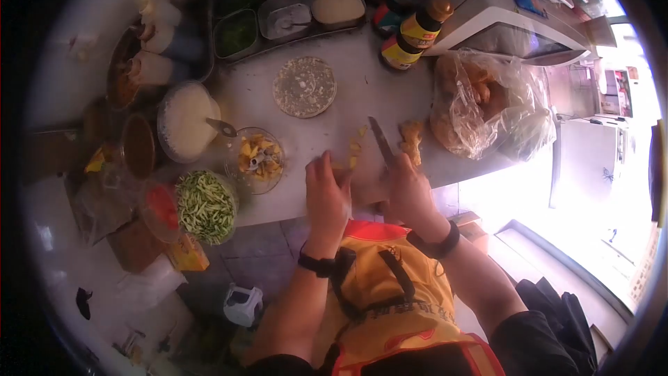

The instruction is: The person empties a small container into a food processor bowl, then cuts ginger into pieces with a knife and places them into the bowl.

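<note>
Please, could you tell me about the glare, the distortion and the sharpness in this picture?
Head view: strong glare washes out the right side; plastic bag has bright highlights; dark curved border suggests a wide lens; left hand, right hand and knife look slightly soft but recognisable.

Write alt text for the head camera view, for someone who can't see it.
A person's right hand holds a knife over a counter, the left hand beside small yellow pieces. A knobbly root lies right of the blade. Around them are shredded green vegetable, bottles and a plastic bag.
</note>
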Action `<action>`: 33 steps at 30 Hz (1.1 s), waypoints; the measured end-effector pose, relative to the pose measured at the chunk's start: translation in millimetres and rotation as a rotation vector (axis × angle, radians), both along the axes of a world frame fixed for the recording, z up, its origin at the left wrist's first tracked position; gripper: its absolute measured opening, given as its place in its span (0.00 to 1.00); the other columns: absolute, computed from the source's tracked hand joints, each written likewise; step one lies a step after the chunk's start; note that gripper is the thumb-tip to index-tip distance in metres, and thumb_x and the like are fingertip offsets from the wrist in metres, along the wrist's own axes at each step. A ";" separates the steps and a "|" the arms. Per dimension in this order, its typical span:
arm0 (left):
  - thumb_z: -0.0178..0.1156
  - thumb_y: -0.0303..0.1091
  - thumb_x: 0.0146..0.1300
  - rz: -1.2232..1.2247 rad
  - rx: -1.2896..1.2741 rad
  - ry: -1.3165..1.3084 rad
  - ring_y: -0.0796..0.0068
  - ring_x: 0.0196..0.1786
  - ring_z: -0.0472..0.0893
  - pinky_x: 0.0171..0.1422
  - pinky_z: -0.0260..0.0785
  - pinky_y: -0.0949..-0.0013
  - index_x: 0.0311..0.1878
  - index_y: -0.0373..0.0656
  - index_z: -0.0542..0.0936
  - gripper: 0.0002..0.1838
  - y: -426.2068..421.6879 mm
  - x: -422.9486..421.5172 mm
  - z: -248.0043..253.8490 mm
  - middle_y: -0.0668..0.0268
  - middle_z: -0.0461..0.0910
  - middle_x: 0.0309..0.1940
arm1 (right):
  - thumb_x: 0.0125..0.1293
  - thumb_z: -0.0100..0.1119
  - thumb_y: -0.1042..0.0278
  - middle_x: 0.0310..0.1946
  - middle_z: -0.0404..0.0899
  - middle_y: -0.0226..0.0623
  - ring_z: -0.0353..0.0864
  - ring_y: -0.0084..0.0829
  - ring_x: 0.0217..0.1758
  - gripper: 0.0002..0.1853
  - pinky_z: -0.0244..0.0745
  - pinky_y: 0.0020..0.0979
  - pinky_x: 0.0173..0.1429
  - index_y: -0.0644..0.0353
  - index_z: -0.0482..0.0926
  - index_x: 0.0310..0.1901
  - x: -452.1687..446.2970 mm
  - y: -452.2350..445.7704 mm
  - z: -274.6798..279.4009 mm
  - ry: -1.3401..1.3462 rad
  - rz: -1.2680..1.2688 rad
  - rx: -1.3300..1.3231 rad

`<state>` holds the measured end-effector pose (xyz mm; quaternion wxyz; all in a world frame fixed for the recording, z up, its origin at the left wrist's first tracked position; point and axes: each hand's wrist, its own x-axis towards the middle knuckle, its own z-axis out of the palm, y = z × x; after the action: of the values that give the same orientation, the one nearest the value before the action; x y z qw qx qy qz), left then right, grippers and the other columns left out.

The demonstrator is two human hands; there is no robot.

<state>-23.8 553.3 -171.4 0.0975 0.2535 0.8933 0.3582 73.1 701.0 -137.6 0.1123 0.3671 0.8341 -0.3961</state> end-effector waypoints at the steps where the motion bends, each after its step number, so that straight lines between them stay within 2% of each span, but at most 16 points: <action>1: 0.69 0.28 0.62 -0.003 -0.008 0.001 0.48 0.53 0.78 0.56 0.73 0.56 0.65 0.35 0.71 0.29 4.8 -3.6 -3.8 0.48 0.75 0.51 | 0.67 0.59 0.64 0.42 0.83 0.57 0.83 0.61 0.45 0.17 0.77 0.55 0.48 0.60 0.69 0.53 -3.7 1.7 4.6 0.001 -0.003 -0.008; 3: 0.68 0.26 0.61 -0.078 0.065 -0.013 0.45 0.58 0.76 0.60 0.74 0.53 0.66 0.34 0.70 0.30 14.0 -12.5 -10.9 0.48 0.74 0.54 | 0.63 0.61 0.67 0.44 0.81 0.56 0.83 0.60 0.45 0.22 0.79 0.54 0.49 0.59 0.66 0.56 -6.3 1.4 8.6 0.012 0.193 0.062; 4: 0.68 0.26 0.61 -0.085 0.057 -0.017 0.45 0.58 0.76 0.60 0.74 0.53 0.66 0.34 0.70 0.30 16.0 -15.0 -14.0 0.48 0.74 0.54 | 0.63 0.61 0.67 0.44 0.81 0.56 0.83 0.60 0.45 0.22 0.79 0.54 0.49 0.59 0.66 0.56 -4.1 -2.2 6.2 0.009 0.186 0.053; 6: 0.66 0.24 0.62 -0.096 0.132 -0.019 0.55 0.48 0.79 0.52 0.74 0.57 0.64 0.36 0.72 0.27 20.4 -21.0 -16.3 0.54 0.76 0.49 | 0.61 0.61 0.69 0.45 0.79 0.54 0.83 0.58 0.45 0.16 0.79 0.53 0.49 0.60 0.71 0.50 -0.7 -4.8 0.5 0.088 0.237 0.044; 7: 0.68 0.24 0.61 -0.130 0.141 -0.005 0.56 0.47 0.80 0.50 0.75 0.58 0.64 0.37 0.72 0.27 18.3 -24.3 -14.5 0.54 0.76 0.48 | 0.61 0.61 0.69 0.45 0.79 0.54 0.83 0.58 0.45 0.16 0.79 0.53 0.49 0.60 0.71 0.50 1.1 -3.9 -0.2 0.090 0.236 0.044; 11: 0.68 0.24 0.61 -0.050 0.006 -0.010 0.57 0.45 0.81 0.49 0.76 0.59 0.63 0.38 0.74 0.26 11.3 -19.2 -3.1 0.54 0.77 0.49 | 0.60 0.59 0.72 0.45 0.76 0.53 0.83 0.56 0.45 0.06 0.79 0.52 0.49 0.63 0.76 0.36 8.1 -4.5 -7.8 0.124 0.087 -0.219; 13: 0.67 0.24 0.61 -0.088 0.100 -0.050 0.51 0.53 0.80 0.56 0.75 0.55 0.63 0.41 0.76 0.25 14.9 -21.1 -6.8 0.53 0.77 0.49 | 0.59 0.58 0.73 0.45 0.75 0.53 0.82 0.56 0.45 0.04 0.79 0.52 0.49 0.64 0.76 0.32 8.9 -9.1 -12.5 0.120 0.033 -0.249; 15: 0.66 0.24 0.62 -0.053 0.095 -0.071 0.51 0.52 0.81 0.55 0.75 0.55 0.61 0.40 0.77 0.23 21.0 -24.0 -9.9 0.54 0.78 0.49 | 0.61 0.57 0.72 0.45 0.74 0.53 0.82 0.57 0.44 0.06 0.78 0.53 0.48 0.66 0.76 0.35 4.0 -16.5 -16.1 0.158 0.197 -0.141; 18: 0.65 0.25 0.63 0.045 0.097 -0.090 0.52 0.48 0.81 0.53 0.75 0.56 0.56 0.39 0.80 0.18 23.3 -23.4 -10.2 0.56 0.80 0.46 | 0.65 0.55 0.71 0.43 0.78 0.54 0.82 0.60 0.43 0.07 0.78 0.54 0.47 0.66 0.75 0.39 -4.1 -22.6 -12.1 0.262 0.221 -0.089; 20: 0.67 0.22 0.62 0.101 0.165 -0.181 0.58 0.44 0.83 0.50 0.77 0.61 0.55 0.40 0.81 0.17 18.3 -22.0 -12.4 0.56 0.82 0.45 | 0.67 0.54 0.70 0.41 0.79 0.56 0.82 0.61 0.43 0.07 0.77 0.55 0.47 0.65 0.75 0.41 -5.7 -23.0 -5.6 0.221 0.151 -0.173; 21: 0.67 0.22 0.61 0.117 0.208 -0.125 0.58 0.44 0.84 0.50 0.77 0.62 0.54 0.40 0.82 0.17 14.0 -19.3 -6.9 0.57 0.82 0.44 | 0.69 0.53 0.69 0.39 0.81 0.57 0.82 0.63 0.43 0.08 0.76 0.56 0.47 0.65 0.74 0.44 -8.4 -27.2 0.4 0.163 0.070 -0.247; 24: 0.68 0.21 0.61 0.192 0.350 -0.039 0.61 0.44 0.84 0.48 0.77 0.63 0.54 0.39 0.83 0.17 -1.1 -18.9 20.3 0.58 0.83 0.43 | 0.72 0.52 0.68 0.36 0.82 0.60 0.81 0.65 0.42 0.09 0.75 0.57 0.45 0.63 0.73 0.48 -19.2 -38.5 38.8 0.160 0.065 -0.320; 27: 0.66 0.21 0.64 0.185 0.238 0.301 0.62 0.43 0.83 0.47 0.77 0.62 0.54 0.39 0.83 0.15 -29.4 -41.5 54.0 0.58 0.83 0.45 | 0.73 0.52 0.67 0.35 0.81 0.62 0.81 0.66 0.41 0.10 0.74 0.58 0.44 0.62 0.71 0.50 -42.8 -60.8 63.2 0.248 0.179 -0.321; 31: 0.60 0.21 0.66 0.194 0.100 0.296 0.55 0.44 0.82 0.49 0.76 0.60 0.54 0.37 0.82 0.14 -57.9 -79.5 43.2 0.54 0.82 0.44 | 0.74 0.54 0.67 0.34 0.82 0.58 0.81 0.64 0.42 0.10 0.75 0.52 0.44 0.62 0.73 0.51 -79.3 -91.5 76.1 0.145 0.171 -0.275; 33: 0.55 0.20 0.67 0.106 -0.076 0.334 0.52 0.50 0.80 0.55 0.73 0.58 0.56 0.35 0.81 0.15 -64.5 -91.5 41.8 0.52 0.80 0.49 | 0.73 0.54 0.67 0.34 0.82 0.58 0.81 0.64 0.42 0.10 0.75 0.53 0.45 0.63 0.73 0.51 -81.1 -95.7 70.9 0.186 0.154 -0.289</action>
<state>-115.3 488.8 -129.6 -0.0617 0.2583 0.9221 0.2816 -8.0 605.3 -66.6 0.1164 0.2441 0.8010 -0.5340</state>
